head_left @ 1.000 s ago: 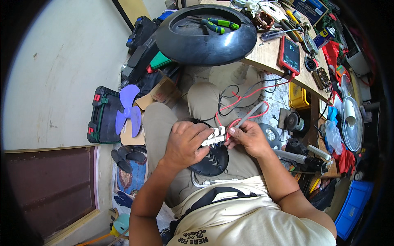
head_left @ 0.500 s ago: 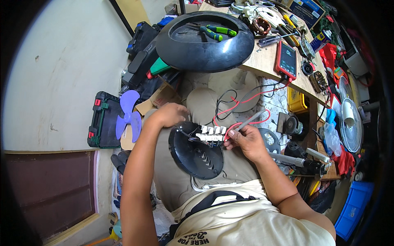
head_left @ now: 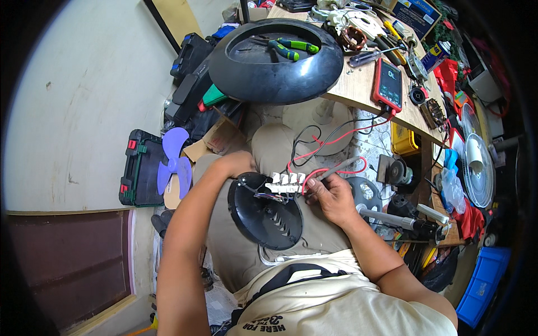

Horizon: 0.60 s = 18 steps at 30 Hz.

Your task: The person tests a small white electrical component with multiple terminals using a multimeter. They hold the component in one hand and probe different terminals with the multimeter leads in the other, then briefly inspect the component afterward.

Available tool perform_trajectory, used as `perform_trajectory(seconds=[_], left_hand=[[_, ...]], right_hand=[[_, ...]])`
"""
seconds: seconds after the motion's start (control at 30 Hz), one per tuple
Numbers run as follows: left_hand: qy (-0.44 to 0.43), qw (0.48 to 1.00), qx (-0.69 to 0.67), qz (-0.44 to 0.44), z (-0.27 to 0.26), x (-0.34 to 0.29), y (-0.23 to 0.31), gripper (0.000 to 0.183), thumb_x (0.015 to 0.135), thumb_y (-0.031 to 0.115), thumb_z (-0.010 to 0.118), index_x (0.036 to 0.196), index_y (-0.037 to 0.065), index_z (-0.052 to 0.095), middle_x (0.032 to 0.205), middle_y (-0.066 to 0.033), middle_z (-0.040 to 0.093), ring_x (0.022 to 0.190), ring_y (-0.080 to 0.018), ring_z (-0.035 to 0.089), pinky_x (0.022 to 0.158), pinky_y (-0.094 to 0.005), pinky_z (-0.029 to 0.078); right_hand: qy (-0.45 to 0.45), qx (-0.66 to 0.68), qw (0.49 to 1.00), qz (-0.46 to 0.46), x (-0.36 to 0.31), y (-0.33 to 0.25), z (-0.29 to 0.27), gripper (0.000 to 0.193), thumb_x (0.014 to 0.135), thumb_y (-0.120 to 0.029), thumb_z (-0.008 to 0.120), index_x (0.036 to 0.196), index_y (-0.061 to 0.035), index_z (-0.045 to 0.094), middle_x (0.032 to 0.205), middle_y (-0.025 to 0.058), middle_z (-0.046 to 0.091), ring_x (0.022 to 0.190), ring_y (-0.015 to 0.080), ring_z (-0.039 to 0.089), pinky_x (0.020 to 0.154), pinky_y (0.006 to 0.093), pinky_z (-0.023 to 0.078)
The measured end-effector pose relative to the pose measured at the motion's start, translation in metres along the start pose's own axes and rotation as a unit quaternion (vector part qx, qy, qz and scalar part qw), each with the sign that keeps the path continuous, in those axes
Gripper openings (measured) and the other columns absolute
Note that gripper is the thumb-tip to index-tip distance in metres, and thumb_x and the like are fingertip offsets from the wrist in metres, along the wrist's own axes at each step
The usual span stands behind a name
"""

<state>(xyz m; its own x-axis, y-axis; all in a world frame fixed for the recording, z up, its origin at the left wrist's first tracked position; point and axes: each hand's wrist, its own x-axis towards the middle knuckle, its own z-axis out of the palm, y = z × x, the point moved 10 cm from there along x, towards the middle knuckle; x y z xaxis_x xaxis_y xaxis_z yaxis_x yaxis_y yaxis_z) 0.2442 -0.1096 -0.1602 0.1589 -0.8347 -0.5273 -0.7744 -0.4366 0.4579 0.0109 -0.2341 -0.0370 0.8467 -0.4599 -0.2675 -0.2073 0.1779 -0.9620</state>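
- Cluttered workshop, wooden bench (head_left: 358, 89) far, pale floor left.
- Green case (head_left: 137, 168) and purple fan blade (head_left: 174, 165) lie left.
- Left hand (head_left: 235, 163) is on the black round cover (head_left: 263, 210) in the lap; grip hidden.
- Right hand (head_left: 330, 196) pinches a probe at the white switch block (head_left: 286, 182).
- Red meter (head_left: 388, 84) sits on the bench, far right.

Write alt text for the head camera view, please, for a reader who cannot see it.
A seated person's right hand holds a grey probe to a row of white push-button switches on a round black plastic cover in the lap, while the left hand grips its far edge. Ahead, a red multimeter lies on a cluttered wooden workbench.
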Motion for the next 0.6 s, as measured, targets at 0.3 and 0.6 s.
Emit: perform_trajectory(seconds=[0.3,0.6], left_hand=[[0.435,0.89,0.119,-0.062,-0.107,-0.159,-0.064,0.025,0.082,0.021,0.078,0.102,0.008,0.071,0.098,-0.0144,0.07,0.105,-0.0395,0.064,0.096,-0.0519,0.05],[0.44,0.745,-0.46,-0.2,0.015,-0.229,-0.124,0.023,0.102,0.025,0.071,0.11,0.004,0.067,0.083,0.0003,0.058,0.071,-0.0113,0.056,0.065,-0.0309,0.049]], right_hand=[[0.021,0.041,0.999,-0.014,0.007,0.007,0.0,0.027,0.107,-0.023,0.071,0.109,0.0036,0.069,0.094,0.0085,0.073,0.078,0.014,0.071,0.07,0.0299,0.062],[-0.015,0.076,0.997,-0.002,0.011,0.008,0.003,0.027,0.108,-0.023,0.069,0.116,0.003,0.066,0.098,0.0084,0.071,0.084,0.0144,0.07,0.072,0.0302,0.064]])
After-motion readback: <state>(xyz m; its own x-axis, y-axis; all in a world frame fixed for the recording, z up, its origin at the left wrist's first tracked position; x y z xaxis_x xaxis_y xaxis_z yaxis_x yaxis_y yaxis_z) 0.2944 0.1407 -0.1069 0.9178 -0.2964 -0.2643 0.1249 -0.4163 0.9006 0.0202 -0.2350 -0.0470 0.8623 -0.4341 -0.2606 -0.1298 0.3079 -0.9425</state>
